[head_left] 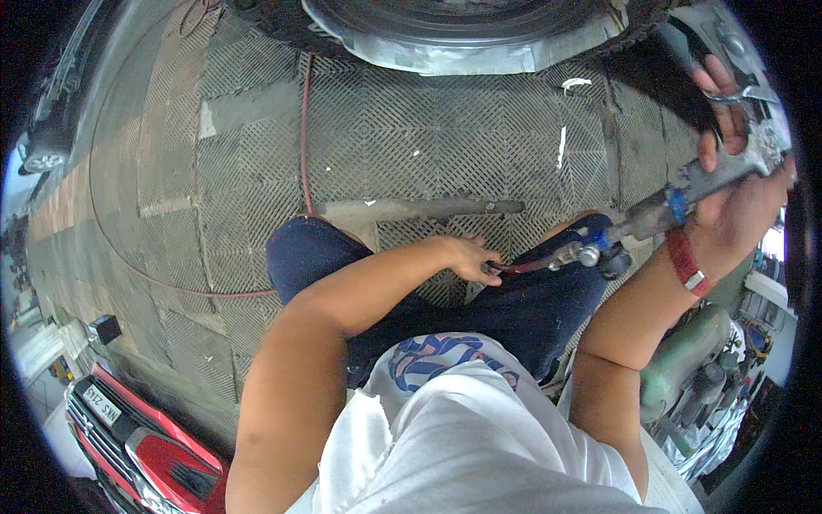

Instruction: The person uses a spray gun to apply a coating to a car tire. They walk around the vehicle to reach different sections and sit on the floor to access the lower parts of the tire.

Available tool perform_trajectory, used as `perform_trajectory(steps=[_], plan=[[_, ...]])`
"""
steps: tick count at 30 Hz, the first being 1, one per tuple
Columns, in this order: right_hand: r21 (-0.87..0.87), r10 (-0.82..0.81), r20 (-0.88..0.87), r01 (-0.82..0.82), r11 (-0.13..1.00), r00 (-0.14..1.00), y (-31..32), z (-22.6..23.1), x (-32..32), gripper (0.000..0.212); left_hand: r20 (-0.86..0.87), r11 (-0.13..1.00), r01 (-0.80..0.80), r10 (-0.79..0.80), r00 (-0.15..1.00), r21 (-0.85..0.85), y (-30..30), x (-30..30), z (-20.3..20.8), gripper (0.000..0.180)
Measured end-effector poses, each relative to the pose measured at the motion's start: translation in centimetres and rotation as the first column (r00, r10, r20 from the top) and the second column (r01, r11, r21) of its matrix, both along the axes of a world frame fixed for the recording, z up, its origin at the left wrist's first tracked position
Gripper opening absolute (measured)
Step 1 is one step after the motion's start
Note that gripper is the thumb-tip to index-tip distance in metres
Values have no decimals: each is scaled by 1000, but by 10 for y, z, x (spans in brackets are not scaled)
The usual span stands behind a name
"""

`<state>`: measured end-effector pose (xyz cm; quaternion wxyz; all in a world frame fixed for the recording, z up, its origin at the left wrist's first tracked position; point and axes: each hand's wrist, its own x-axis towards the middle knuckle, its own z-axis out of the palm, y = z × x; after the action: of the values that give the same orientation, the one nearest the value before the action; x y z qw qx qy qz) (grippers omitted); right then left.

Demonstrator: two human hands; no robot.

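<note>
My left hand [473,261], in front of my lap, has its fingers closed round a dark red air hose [518,267]. The hose runs right to a metal fitting [587,255] on the near end of a long grey tool [655,214] with blue bands. I cannot make out the tool's exact kind. At the far right my right hand [736,193] grips the tool's far end, its fingers partly round it. The tool slants up and right, off the floor; a red strap [685,261] circles my right wrist. Some of the right fingers are hidden behind the tool.
A large wheel [462,60] with silvery covering on its rim stands ahead. A hose [306,128] crosses the ridged floor mats [411,128]. A red car [145,441] is at lower left, a dark car [60,128] at upper left, a green tank [689,364] at right.
</note>
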<state>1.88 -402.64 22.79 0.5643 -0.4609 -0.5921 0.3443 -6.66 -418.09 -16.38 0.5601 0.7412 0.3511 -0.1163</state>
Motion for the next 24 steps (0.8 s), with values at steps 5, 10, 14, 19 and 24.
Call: perform_trajectory(steps=[5,10,14,19,24], plan=[[26,-47,34,46,999,998,52,15,116,57,-487,1000,20,-21,873,-6,-19,-40,-76,87],[15,-190,165,190,982,968,81,4,181,65,-685,966,-184,8,728,-184,41,-125,-3,71],[-26,-101,26,102,994,995,61,-54,134,75,-734,974,-228,152,662,-4,67,-213,36,74],[-211,76,-65,-88,974,995,21,-161,46,80,-645,830,-511,520,560,226,74,-277,101,76],[-300,308,-267,-383,874,913,14,-236,-50,56,-660,826,-520,518,544,219,57,-290,59,69]])
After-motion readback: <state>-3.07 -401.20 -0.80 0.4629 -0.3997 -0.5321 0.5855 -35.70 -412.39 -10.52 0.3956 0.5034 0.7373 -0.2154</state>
